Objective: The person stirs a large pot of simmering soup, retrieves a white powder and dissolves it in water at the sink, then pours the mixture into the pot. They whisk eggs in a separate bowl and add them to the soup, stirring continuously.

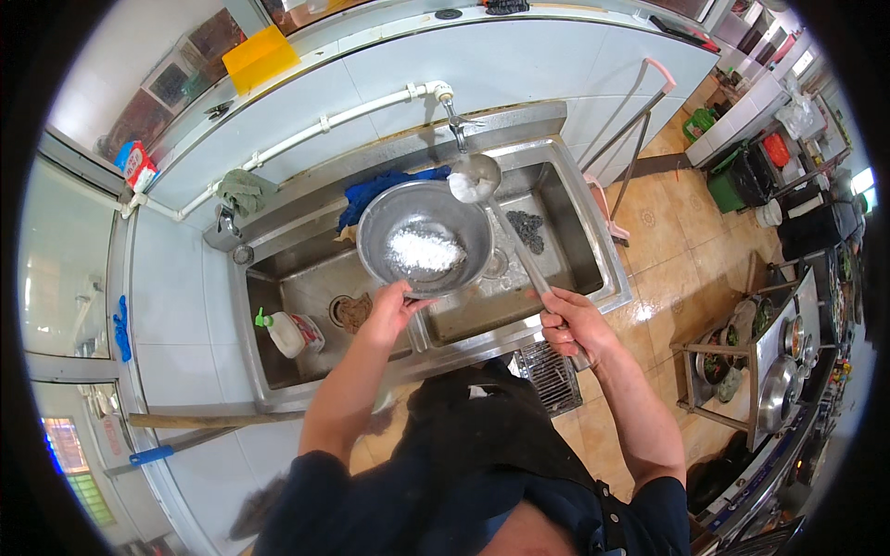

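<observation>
My left hand (398,306) grips the near rim of a round metal basin (372,250), which is over the divider of the double steel sink (431,354). White powder (425,250) lies in a heap on the basin's bottom. My right hand (573,325) is closed around the long handle of a metal ladle (521,254). The ladle's bowl, with some white stuff (469,187) in it, is under the faucet (456,128), just beyond the basin's right rim. Whether water is running cannot be made out.
A pump bottle (286,335) and a brown rag (353,313) are in the left basin. A blue cloth (389,187) lies behind the metal basin. A dark scouring pad (526,231) sits in the right basin. A pink-handled dustpan (629,132) stands right of the sink, by a wheeled steel table (772,361).
</observation>
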Tool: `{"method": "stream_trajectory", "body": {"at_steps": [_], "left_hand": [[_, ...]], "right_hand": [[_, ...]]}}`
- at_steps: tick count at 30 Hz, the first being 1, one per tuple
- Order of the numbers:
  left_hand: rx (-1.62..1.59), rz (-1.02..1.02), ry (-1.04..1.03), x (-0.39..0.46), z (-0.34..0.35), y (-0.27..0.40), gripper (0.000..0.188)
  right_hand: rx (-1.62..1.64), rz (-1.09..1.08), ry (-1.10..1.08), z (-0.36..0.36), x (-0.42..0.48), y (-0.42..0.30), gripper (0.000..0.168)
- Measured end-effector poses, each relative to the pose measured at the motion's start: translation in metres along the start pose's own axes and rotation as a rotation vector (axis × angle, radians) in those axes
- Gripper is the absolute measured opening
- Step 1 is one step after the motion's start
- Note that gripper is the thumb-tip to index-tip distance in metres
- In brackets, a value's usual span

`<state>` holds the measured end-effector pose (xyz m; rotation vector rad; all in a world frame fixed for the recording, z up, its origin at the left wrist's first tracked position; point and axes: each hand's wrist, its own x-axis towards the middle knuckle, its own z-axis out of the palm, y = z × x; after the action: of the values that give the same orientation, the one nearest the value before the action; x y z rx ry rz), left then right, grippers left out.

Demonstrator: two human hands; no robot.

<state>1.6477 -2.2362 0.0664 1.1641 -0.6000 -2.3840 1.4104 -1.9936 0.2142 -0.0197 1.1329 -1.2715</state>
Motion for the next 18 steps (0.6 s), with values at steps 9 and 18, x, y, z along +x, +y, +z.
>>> {"method": "stream_trajectory", "body": {"at_steps": [9, 18], "left_hand": [[0.057, -0.03, 0.104, 0.064, 0.068, 0.021, 0.041], [0.012, -0.018, 0.033, 0.115, 0.102, 0.02, 0.044]], "right_hand": [[-0.459, -0.254, 0.236, -0.014, 0.0, 0.009, 0.027], [-0.369, -0.339, 0.291, -0.021, -0.044, 0.003, 0.037]]}}
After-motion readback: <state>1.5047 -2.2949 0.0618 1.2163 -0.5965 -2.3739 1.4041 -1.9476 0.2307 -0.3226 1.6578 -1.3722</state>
